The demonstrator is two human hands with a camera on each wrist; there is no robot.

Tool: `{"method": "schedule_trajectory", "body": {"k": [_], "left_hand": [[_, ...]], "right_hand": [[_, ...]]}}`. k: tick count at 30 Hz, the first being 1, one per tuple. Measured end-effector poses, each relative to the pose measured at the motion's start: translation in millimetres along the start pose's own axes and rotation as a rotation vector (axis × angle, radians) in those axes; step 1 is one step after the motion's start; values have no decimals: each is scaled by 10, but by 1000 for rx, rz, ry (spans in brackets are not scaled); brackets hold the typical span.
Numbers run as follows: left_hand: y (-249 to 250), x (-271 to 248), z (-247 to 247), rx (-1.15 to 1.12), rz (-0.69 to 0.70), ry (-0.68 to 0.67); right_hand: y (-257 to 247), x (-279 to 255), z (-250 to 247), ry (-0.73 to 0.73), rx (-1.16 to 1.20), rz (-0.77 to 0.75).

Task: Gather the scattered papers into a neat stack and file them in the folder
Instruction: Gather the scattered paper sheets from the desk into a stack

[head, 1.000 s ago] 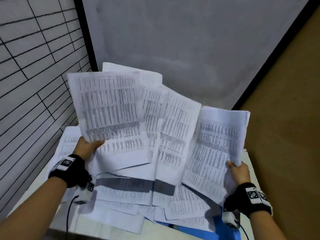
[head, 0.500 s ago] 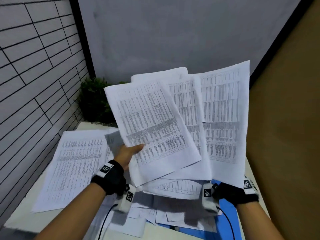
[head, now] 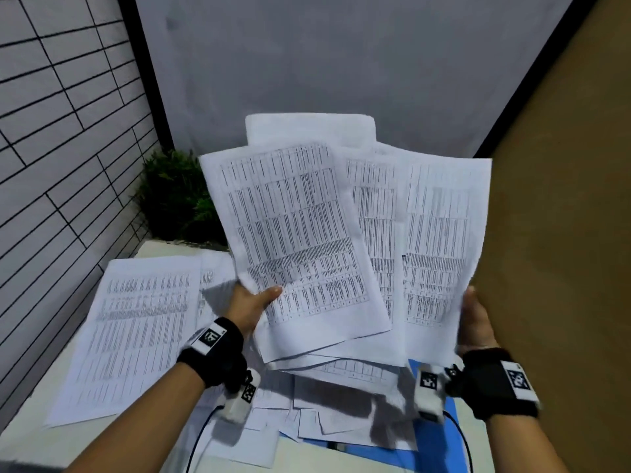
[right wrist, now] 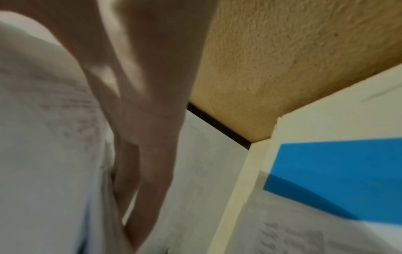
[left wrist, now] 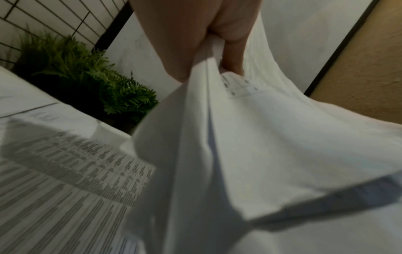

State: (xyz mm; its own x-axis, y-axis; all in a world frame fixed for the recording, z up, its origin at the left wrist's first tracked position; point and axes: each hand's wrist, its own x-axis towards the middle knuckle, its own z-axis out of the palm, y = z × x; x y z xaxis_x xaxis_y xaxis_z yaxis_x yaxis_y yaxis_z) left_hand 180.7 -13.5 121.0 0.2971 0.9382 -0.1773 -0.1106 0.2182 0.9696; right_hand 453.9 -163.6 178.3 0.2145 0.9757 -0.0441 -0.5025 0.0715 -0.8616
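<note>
Papers (head: 307, 240) fanned upright at frame centre.
Left hand (head: 251, 307) pinches their lower left edge; right hand (head: 476, 322) grips the right edge; folder (head: 444, 448) lower right.

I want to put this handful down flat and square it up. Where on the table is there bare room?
Little. Bare table shows only along the near left edge, before the flat sheet, and a strip by the plant. The middle is crowded with loose papers overlapping the blue folder.
</note>
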Motion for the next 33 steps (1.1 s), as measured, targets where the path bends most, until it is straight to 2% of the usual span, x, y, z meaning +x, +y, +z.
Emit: {"method": "schedule_trajectory", "body": {"k": [1, 2, 3, 4, 6, 8, 10, 13, 17, 19, 21, 27, 29, 31, 33], "left_hand": [[16, -2, -4, 5, 23, -13], [63, -31, 7, -1, 43, -34], [104, -51, 14, -2, 77, -58], [165, -93, 35, 1, 106, -91], [232, -127, 80, -8, 158, -151], [288, -165, 112, -63, 136, -190], [297, -186, 100, -37, 118, -236], [197, -189, 47, 45, 78, -186], [14, -145, 76, 82, 34, -161], [2, -147, 70, 91, 28, -130], [22, -133, 50, 110, 44, -150], [91, -138, -20, 36, 45, -294], [74, -126, 25, 77, 31, -331], [66, -106, 90, 130, 19, -323], [56, -63, 125, 124, 9, -269]], "right_hand": [[-23, 27, 11, -9, -47, 104], [-35, 99, -5, 57, -106, 123], [-90, 118, 54, 130, -264, 88], [-122, 140, 94, 141, -324, 45], [-116, 210, 138, 129, -419, -16], [-84, 245, 187, 110, -479, -53], [-35, 270, 237, -2, -528, 1], [221, 279, 138, 10, -590, 137], [531, 262, -4, 182, -549, 145], [555, 278, -41, 322, -512, 109], [515, 294, -83, 389, -479, 86], [340, 200, -184, 264, -485, 102], [334, 177, -92, 141, -587, 168], [351, 194, 58, -16, -659, 253], [349, 225, 121, -22, -688, 212]]}}
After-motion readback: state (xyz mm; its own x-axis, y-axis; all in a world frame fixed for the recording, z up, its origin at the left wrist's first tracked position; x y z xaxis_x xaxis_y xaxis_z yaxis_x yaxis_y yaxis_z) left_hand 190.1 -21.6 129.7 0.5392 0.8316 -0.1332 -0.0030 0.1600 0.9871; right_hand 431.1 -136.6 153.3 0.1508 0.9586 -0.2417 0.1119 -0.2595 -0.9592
